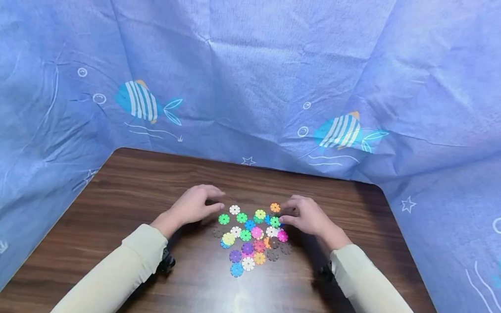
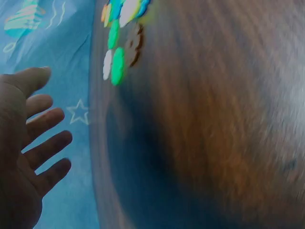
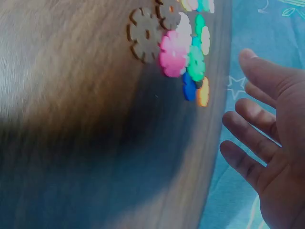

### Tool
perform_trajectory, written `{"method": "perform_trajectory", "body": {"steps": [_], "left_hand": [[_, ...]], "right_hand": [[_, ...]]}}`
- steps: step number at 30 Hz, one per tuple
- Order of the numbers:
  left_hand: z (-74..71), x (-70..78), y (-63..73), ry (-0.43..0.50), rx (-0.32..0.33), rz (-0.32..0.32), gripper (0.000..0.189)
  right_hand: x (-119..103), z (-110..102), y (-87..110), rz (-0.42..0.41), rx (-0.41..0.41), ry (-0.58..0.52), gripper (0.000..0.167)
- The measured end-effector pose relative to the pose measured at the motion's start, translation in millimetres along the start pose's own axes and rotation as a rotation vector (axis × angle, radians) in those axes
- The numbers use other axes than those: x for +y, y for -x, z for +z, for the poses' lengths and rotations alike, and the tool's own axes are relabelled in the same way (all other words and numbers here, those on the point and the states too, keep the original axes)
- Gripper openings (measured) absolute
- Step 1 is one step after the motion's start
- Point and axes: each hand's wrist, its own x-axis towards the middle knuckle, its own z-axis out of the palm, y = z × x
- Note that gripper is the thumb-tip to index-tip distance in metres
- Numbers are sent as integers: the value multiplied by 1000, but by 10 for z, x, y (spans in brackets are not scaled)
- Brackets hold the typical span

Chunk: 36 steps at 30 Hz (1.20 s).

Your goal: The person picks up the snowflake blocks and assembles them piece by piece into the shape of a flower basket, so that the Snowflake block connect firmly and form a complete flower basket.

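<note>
Notched, flower-shaped plastic discs in many colours lie in a loose, partly overlapping cluster on the wooden table. My left hand is at the cluster's left side, near a green disc and a white disc. My right hand is on the opposite side, its fingertips close to an orange disc and another green disc. Both wrist views show spread, relaxed fingers with nothing held. In the right wrist view, a pink disc and a brown disc lie on the cluster's near side.
The dark wood-grain table has rounded far corners. Behind it and at both sides hangs a blue cloth printed with fish and stars. A blue disc lies at the cluster's near end, beside a white disc.
</note>
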Motion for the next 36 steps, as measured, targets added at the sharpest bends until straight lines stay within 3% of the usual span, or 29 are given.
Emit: {"method": "perform_trajectory", "body": {"steps": [9,18,36], "left_hand": [[206,58,-30,20,-63,14,24],[314,51,-14,3,-112,-7,26],[346,91,-25,-114,-153,6,25]], "right_hand": [[93,242,21,28,38,-82,24],[98,355,12,92,25,-50,25],[73,418,-12,133,21,-23,21]]}}
